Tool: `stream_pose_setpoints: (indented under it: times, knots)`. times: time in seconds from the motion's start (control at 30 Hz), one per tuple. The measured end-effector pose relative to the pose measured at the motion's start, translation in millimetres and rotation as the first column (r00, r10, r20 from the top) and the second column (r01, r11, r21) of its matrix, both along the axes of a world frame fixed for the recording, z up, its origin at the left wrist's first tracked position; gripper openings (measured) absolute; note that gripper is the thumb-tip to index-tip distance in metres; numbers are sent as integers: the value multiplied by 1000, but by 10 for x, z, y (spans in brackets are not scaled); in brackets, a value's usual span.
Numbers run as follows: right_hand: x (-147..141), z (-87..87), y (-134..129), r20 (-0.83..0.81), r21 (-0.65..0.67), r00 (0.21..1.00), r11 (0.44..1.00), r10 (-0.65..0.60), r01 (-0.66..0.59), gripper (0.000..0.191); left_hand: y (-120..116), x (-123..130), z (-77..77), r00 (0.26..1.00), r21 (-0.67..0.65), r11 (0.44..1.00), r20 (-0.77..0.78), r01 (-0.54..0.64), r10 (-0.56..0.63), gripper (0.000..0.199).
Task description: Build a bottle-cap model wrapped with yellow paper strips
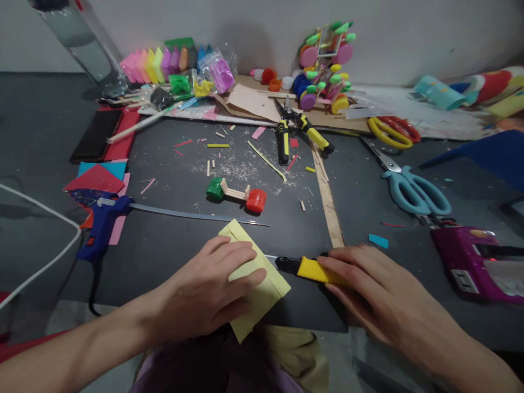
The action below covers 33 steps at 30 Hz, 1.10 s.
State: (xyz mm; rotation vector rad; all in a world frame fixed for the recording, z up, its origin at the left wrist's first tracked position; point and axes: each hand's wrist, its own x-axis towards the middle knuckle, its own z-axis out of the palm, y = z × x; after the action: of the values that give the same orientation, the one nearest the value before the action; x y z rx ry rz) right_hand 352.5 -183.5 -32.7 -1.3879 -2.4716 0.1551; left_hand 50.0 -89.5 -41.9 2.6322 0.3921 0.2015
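Observation:
Folded pale yellow paper point(262, 297) lies at the table's front edge, its lower corner over the edge. My left hand point(225, 286) rests on it with the fingers spread, pressing on its upper part. My right hand point(368, 284) is wrapped round a yellow and black utility knife point(313, 268), whose blade points left and meets the paper's right side; the blade tip is hidden by the paper. Beyond the paper sits a small piece made of light sticks point(235, 191) with a green cap point(215, 189) and a red cap point(256, 201) at its ends.
Left: blue glue gun point(100, 218), metal strip point(196, 215), black phone point(97, 135), water bottle point(88, 52). Behind: yellow-black pliers point(297, 128), colourful wheeled models point(325, 71), clay packs point(158, 65). Right: wooden strip point(327, 202), blue scissors point(413, 188), purple power strip point(470, 262). Scraps lie scattered mid-table.

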Motion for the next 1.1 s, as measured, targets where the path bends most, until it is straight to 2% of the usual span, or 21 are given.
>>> stream_pose_setpoints:
  times: [0.53,0.87,1.1]
  knots:
    - [-41,-2,98,29,12,999,1000,17,-18,22,-5,2,15,1000,6,1000,5,-23,23,37]
    - [-92,20,182,-11,6,999,999,38,-38,20,-7,-16,-1,998,48,997,-21,-63,64,41]
    - [-86,30,202,-23,-16,1000,1000,10,-10,21,-12,-19,11,997,49,997,-34,-66,68,40]
